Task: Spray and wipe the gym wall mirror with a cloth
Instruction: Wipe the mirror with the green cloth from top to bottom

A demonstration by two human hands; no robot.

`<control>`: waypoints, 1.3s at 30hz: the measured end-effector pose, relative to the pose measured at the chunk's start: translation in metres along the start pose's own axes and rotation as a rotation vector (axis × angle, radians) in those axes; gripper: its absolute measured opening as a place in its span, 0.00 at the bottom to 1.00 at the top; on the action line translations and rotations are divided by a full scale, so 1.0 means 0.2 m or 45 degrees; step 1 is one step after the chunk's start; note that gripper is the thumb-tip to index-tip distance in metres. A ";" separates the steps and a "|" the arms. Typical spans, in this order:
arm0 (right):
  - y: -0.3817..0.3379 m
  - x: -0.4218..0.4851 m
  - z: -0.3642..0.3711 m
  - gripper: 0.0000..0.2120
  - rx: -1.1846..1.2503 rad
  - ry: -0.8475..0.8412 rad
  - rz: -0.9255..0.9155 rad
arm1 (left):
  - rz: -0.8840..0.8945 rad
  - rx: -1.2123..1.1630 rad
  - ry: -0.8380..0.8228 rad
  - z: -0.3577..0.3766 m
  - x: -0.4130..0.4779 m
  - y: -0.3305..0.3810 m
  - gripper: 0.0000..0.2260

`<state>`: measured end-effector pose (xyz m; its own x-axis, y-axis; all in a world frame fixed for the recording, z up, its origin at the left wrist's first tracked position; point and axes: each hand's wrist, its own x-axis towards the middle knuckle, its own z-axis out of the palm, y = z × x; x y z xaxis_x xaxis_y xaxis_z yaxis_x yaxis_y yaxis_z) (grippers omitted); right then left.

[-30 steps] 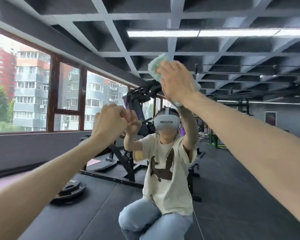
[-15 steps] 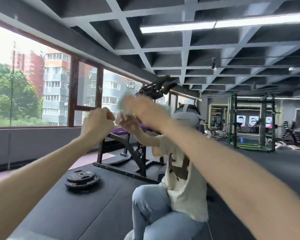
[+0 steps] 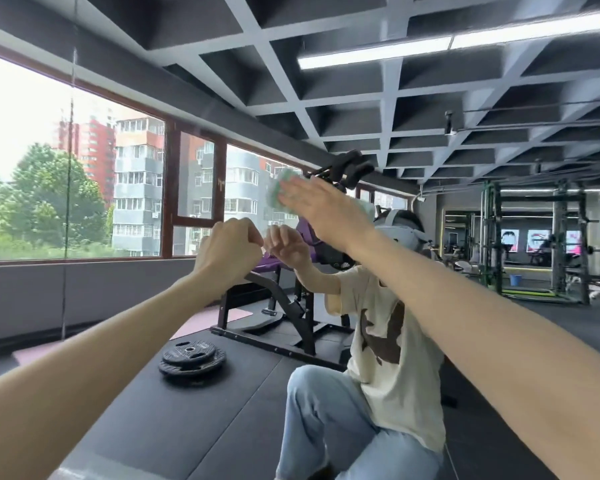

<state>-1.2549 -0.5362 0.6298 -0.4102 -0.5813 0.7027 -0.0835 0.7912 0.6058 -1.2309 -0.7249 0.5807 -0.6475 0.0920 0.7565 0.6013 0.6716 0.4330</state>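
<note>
1. Up close, the wall mirror [image 3: 125,299] fills the whole view; a thin vertical seam [image 3: 67,202] runs down it at the left.
2. Right hand [image 3: 321,211]: arm stretched forward and up; fingers straight and together; palm flat on the cloth [image 3: 274,195], pressing it to the glass rather than curling round it.
3. Cloth: pale green and white, blurred; mostly hidden behind the right hand, its left edge showing past the fingertips; high on the mirror, above the left hand [image 3: 227,249].
4. Left hand: curled into a fist, knuckles right at the glass, meeting their own reflection; nothing seen in its grip.
5. Reflected: a crouching person [image 3: 388,341] in a cream T-shirt and light jeans; behind, a black and purple weight machine [image 3: 284,306]; two weight plates [image 3: 192,362] stacked on the dark floor [image 3: 187,427]; windows [image 3: 194,199] showing apartment blocks and trees.
</note>
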 end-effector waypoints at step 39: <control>-0.06 1.40 0.10 0.32 -0.201 0.488 0.703 | 0.109 -0.277 0.387 -0.63 1.12 -1.01 0.12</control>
<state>-1.3866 -0.7048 0.8119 -0.0021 -0.1505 0.9886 0.1906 0.9704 0.1482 -1.4378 -0.9320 0.7241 -0.4422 -0.1030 0.8910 0.7536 0.4960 0.4313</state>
